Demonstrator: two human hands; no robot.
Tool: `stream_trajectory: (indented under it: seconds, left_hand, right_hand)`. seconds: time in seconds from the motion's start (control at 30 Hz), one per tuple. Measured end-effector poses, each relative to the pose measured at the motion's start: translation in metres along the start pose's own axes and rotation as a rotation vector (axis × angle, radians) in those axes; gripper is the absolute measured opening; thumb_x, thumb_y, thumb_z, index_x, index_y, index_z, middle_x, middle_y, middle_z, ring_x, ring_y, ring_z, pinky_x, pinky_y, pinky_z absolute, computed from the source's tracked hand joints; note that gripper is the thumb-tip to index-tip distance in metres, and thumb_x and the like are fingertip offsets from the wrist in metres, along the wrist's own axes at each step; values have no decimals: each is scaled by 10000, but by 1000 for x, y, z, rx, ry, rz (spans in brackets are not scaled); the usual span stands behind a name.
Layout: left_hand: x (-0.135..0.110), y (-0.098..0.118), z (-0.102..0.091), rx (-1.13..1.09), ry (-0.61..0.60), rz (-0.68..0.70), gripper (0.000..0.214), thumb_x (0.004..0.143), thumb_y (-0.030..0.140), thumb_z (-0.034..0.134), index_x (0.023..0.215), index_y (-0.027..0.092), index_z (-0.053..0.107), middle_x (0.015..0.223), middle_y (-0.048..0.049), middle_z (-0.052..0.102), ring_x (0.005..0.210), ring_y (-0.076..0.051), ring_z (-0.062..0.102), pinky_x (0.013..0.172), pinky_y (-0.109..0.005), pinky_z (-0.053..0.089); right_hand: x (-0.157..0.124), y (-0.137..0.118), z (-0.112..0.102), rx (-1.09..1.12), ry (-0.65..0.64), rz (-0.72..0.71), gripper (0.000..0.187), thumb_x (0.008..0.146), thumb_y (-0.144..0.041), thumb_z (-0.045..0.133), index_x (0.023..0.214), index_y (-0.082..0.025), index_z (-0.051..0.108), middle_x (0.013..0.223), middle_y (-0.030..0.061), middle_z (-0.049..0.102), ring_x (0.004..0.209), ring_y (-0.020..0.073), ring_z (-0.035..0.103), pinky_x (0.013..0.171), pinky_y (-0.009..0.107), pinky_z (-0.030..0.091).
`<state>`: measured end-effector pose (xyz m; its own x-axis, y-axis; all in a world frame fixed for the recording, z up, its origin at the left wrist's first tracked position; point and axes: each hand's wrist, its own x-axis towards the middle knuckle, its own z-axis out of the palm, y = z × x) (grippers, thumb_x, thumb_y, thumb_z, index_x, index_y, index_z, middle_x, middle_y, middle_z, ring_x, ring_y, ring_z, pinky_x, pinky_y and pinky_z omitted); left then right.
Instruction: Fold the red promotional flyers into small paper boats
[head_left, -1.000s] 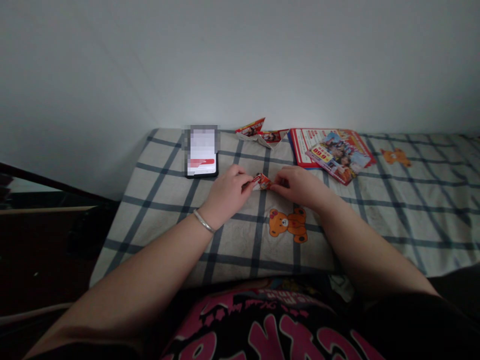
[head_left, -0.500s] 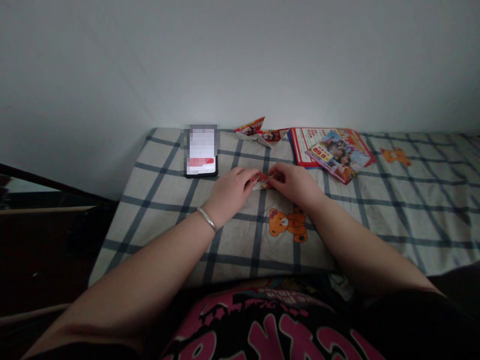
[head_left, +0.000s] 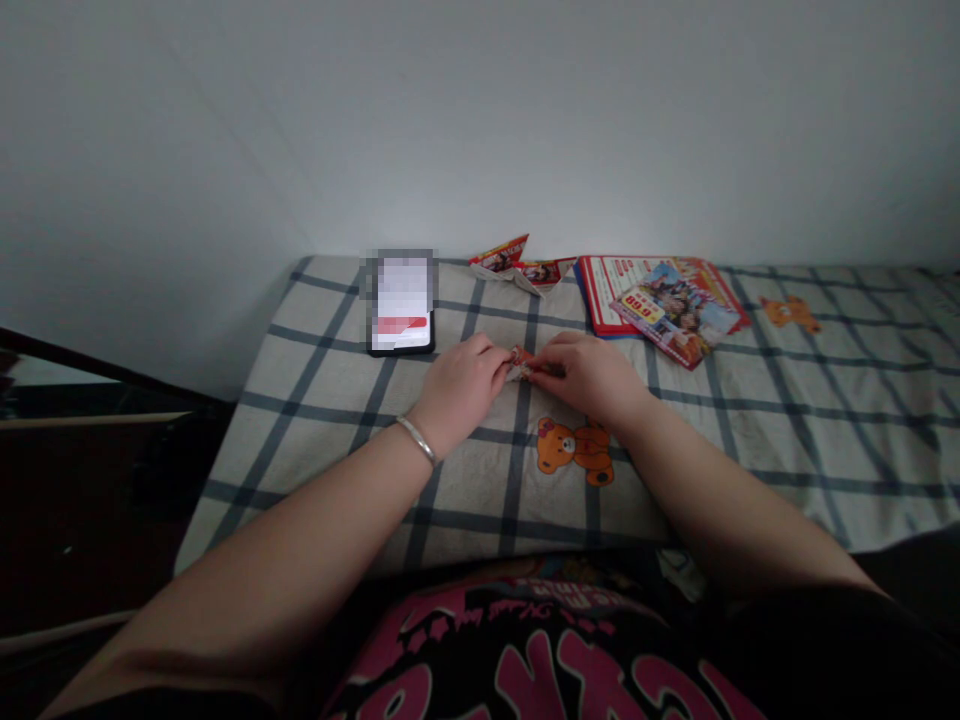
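Observation:
Between my hands is a small folded piece of printed paper [head_left: 520, 366], red and white, mostly covered by fingers. My left hand [head_left: 466, 380] pinches its left side, a silver bangle [head_left: 415, 438] on the wrist. From the other side my right hand [head_left: 585, 368] grips it with thumb and fingertips. Both hands rest low over the checked cloth. Just beyond them, by the wall, stand folded paper pieces [head_left: 525, 268] in red and white, bent into pointed shapes.
A phone [head_left: 403, 305] with a lit, blurred screen lies at the left. Right of the folded pieces lies a stack of red-and-white flyers [head_left: 609, 290] with a colourful flyer [head_left: 679, 318] on top. A white wall [head_left: 525, 120] rises behind the checked cloth [head_left: 465, 490].
My right hand has shifted slightly left, closer to my left hand. Less of the small paper shows between the fingers, and it looks more folded.

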<state>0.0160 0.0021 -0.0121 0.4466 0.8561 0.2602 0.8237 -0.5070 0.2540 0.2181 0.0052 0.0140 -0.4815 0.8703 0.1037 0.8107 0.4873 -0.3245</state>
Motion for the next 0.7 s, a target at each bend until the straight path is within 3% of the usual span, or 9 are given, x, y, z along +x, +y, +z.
stream_trajectory:
  seconds: [0.27,0.7]
  left_hand:
    - [0,-2,3,76,-18,42,260,1001,239,488,1130,174,704,933,-74,626,800,-187,598,688,-310,455]
    - [9,-5,-2,-24,-79,-59,282,1004,303,501,1188,195,685,1050,-81,671,925,-208,649,775,-316,487]
  right_hand:
    - [0,1,4,-7,14,-46,226,947,-322,605,1060,-231,778,1055,67,710,888,194,660,777,308,494]
    - [4,9,10,69,17,-42,280,949,-320,607,1176,-224,742,1087,82,703,942,212,656,846,334,511]
